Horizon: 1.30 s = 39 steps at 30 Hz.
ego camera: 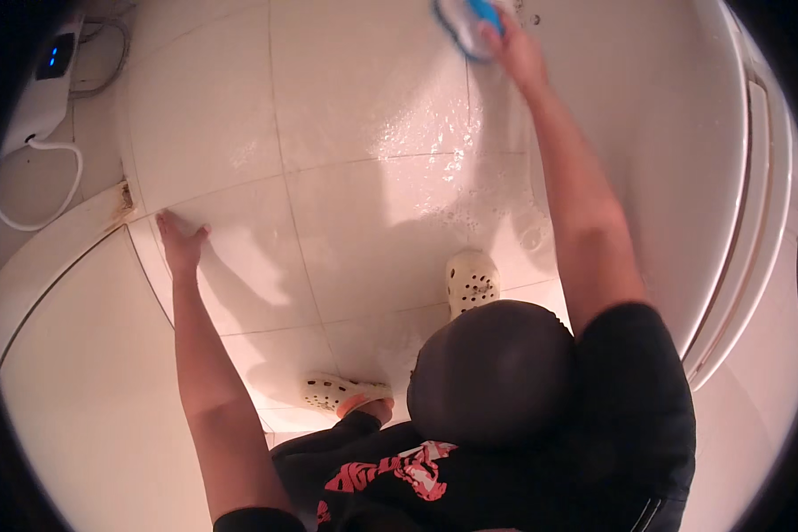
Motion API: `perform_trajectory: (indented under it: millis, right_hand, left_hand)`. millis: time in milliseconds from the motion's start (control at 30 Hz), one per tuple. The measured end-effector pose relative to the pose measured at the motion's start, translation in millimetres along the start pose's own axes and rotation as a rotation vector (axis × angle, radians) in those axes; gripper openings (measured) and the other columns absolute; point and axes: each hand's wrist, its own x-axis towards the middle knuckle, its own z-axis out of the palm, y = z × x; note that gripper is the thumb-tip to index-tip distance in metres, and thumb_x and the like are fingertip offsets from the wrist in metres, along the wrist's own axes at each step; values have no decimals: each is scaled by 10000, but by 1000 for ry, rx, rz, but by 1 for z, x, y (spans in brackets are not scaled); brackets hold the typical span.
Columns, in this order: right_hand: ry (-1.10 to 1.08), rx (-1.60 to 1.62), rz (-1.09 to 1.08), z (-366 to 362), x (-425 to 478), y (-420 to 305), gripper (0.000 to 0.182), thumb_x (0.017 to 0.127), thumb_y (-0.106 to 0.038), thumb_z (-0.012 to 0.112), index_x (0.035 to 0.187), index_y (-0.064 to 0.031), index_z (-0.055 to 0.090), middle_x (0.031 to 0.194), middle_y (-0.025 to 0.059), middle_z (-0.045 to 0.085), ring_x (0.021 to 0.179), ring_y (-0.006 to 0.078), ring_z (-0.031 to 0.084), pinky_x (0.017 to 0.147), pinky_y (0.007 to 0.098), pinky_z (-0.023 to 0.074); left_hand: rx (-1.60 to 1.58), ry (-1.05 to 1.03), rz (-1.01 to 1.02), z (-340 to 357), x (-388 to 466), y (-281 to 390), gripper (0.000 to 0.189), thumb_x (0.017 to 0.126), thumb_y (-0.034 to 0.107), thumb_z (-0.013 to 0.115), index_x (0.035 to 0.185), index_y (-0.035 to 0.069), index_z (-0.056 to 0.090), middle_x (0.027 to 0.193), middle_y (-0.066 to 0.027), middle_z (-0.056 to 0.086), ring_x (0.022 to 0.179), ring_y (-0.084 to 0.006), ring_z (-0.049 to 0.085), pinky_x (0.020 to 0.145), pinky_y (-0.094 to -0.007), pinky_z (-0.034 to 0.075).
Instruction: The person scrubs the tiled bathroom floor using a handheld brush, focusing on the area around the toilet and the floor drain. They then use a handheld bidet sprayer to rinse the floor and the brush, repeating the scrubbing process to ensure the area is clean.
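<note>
At the top of the view, my right hand (515, 50) grips the blue handle of a scrubbing brush (462, 26). The brush is blurred and partly cut off by the frame's edge; its head lies over the pale tile floor (346, 233), close to the base of a glossy white fixture. My left hand (183, 243) holds nothing. Its thumb is spread from the fingers, and it appears to rest on the tiles near the corner of a white panel (93, 372). Wet, shiny streaks and bubbles of suds (469, 213) lie on the tiles below the brush.
The white fixture (645, 133) with a layered rim runs along the right. At upper left are a white device (46, 86) with blue lights and a white hose (80, 166). Cream clogs (472, 279) are on my feet, beside my dark-clothed knee (492, 372). The panel's corner bears brown stains.
</note>
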Motion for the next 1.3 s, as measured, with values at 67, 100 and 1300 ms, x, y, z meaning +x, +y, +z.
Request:
perform_trajectory:
  millis: [67,100,1300]
  right_hand:
    - [59,55,111,-23,26,-31,359,886,-232,518,1141,21,507,936,205,634,857,353,610,726,448,470]
    - [68,59,133,-27,14,-41,340,877,-244,529,1105,8,531,936,194,639,857,360,611,722,451,472]
    - [-709,-35,-160,-7,-261,-33,554,796,-563,547,1215,-202,514,901,150,646,813,337,626,726,419,493]
  left_hand:
    - [-25,4,-30,8,-4,7,977,635,282,773,1376,-24,214,1442,-225,191,1340,-330,203,1089,-458,182]
    - [-14,-1,-64,5,-12,23,972,631,270,776,1379,-6,221,1440,-226,196,1338,-335,205,1084,-480,173]
    - [-12,-176,4,11,-100,148,1097,570,162,811,1431,196,133,1465,-235,70,1358,-322,153,1056,-582,91]
